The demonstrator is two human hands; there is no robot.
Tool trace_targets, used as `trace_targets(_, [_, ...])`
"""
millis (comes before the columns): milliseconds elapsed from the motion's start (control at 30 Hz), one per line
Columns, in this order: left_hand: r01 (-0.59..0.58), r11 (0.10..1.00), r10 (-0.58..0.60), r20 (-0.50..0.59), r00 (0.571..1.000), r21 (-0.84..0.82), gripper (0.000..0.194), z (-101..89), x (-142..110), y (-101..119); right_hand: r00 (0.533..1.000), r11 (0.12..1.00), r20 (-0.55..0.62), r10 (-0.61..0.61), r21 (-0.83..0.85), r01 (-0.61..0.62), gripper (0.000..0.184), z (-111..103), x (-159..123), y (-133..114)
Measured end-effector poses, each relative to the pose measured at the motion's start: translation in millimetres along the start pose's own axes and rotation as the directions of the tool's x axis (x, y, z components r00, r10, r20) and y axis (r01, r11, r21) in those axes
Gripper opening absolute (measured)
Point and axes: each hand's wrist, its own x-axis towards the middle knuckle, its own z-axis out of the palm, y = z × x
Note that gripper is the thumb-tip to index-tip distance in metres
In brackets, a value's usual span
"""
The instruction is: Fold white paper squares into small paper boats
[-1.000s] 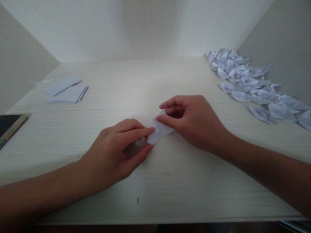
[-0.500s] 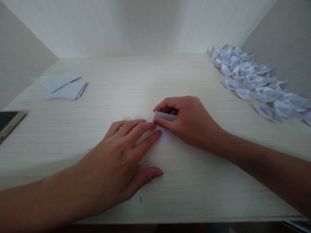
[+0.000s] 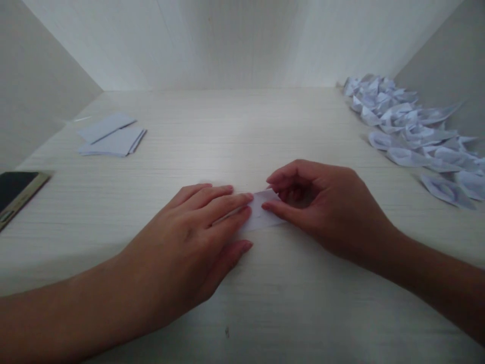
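A small piece of white paper (image 3: pixel 259 215) lies on the table in front of me, its left part covered by my left hand. My left hand (image 3: pixel 200 227) rests palm down with its fingers stretched out, the fingertips pressing on the paper. At the paper's right end is my right hand (image 3: pixel 326 202), its thumb on top and its other fingers curled behind the lifted far corner. How firmly those fingers pinch the paper is partly hidden.
Flat white paper pieces (image 3: pixel 113 141) lie stacked at the left. A dark phone-like object with a gold edge (image 3: pixel 20 194) is at the left border. Many folded white paper shapes (image 3: pixel 409 124) are heaped along the right wall. A pale back wall (image 3: pixel 235 45) closes off the table.
My right hand has shifted right and nearer to me, and the raised paper flap now lies flatter, with more paper showing. My left hand still presses it. The view has shifted slightly.
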Motion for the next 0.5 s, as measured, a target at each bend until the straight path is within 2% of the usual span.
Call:
trace_targets(67, [-0.003, 1.000, 0.003, -0.009, 1.000, 0.000, 0.034, 0.8, 0.4, 1.4, 0.997, 0.997, -0.040, 0.073, 0.000, -0.073, 0.014, 4.0, -3.0, -4.9])
trace_targets(133, [-0.008, 1.000, 0.008, -0.009, 1.000, 0.002, 0.035, 1.3, 0.5, 3.0, 0.997, 0.996, -0.049, 0.059, -0.063, -0.062, 0.005, 7.5, -5.7, -7.7])
trace_targets(233, [-0.006, 1.000, 0.006, -0.010, 1.000, 0.012, 0.038, 1.6, 0.2, 4.5, 0.991, 0.976, 0.012, -0.133, -0.172, 0.133, 0.010, 8.3, -8.1, -5.5])
trace_targets(300, [-0.001, 1.000, 0.001, -0.007, 1.000, 0.017, 0.037, 1.7, -0.1, 4.5, 0.946, 0.923, 0.096, -0.309, -0.210, 0.323, 0.015, 5.7, -7.8, -1.1])
trace_targets(367, [0.002, 1.000, -0.002, -0.004, 1.000, 0.017, 0.036, 1.9, -0.5, 3.9, 0.881, 0.861, 0.167, -0.443, -0.195, 0.470, 0.016, 1.7, -6.1, 3.5])
trace_targets(433, [0.006, 1.000, -0.005, -0.007, 1.000, 0.023, 0.035, 2.2, -0.7, 2.8, 0.835, 0.825, 0.199, -0.514, -0.152, 0.544, 0.017, -2.8, -3.4, 7.1])
trace_targets(500, [0.013, 0.999, -0.012, -0.008, 1.000, 0.031, 0.036, 2.5, -0.9, 1.5, 0.808, 0.811, 0.225, -0.544, -0.104, 0.575, 0.018, -7.0, -0.7, 9.6])
